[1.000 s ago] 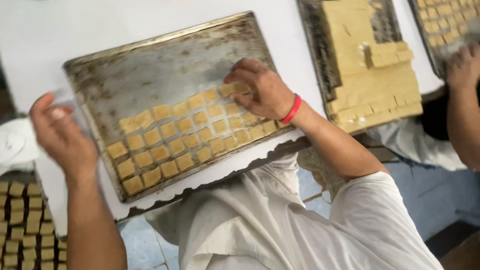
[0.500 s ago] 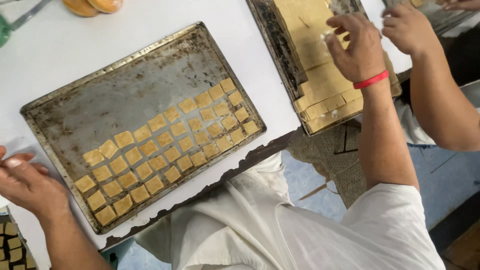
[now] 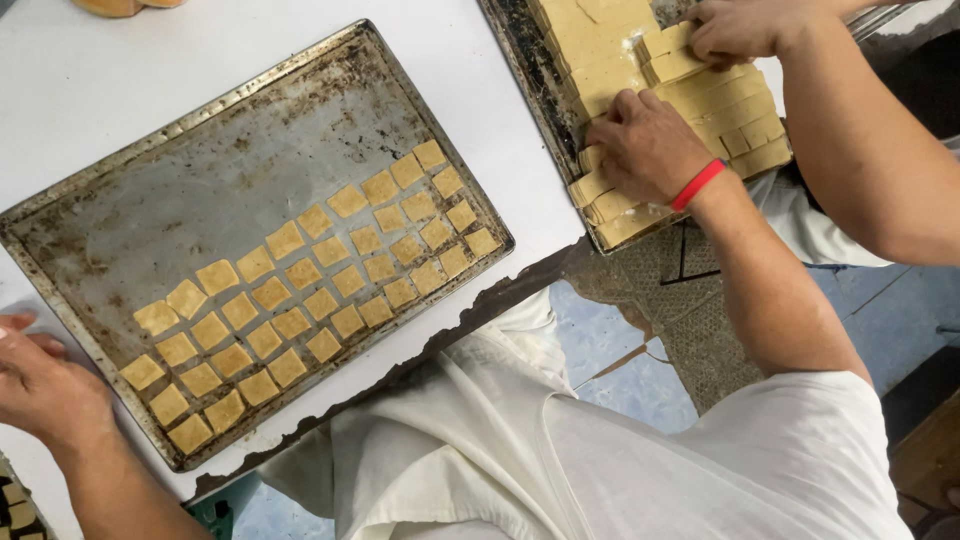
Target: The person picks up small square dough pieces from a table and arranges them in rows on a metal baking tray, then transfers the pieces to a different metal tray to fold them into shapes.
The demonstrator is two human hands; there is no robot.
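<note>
Far left, the left hand [image 3: 45, 385] rests on the white table [image 3: 480, 90], fingers loosely spread and gripping nothing, just beside the near-left corner of the big baking tray [image 3: 200, 170]. That tray lies slantwise, its long axis running from lower left up to upper right. On it sit small square dough pieces [image 3: 310, 300] in four tidy rows, and the rows follow the same slant along the tray's near long edge, from its left corner up to its right end. The far half of the tray is bare, stained metal.

Moving right, past the chipped table edge and the white apron [image 3: 480, 450], there's a second tray [image 3: 520, 60], dark and crusted, lying across the gap. The right hand [image 3: 645, 150], red band [image 3: 698, 184] at the wrist, is pressed down on the cut dough strips [image 3: 740, 110], fingers curled over the near-left strips; whether they pinch one, I cannot tell. The strips run lower left to upper right.

Top right, another person's hand [image 3: 745, 28] grips the far end of the same dough.
</note>
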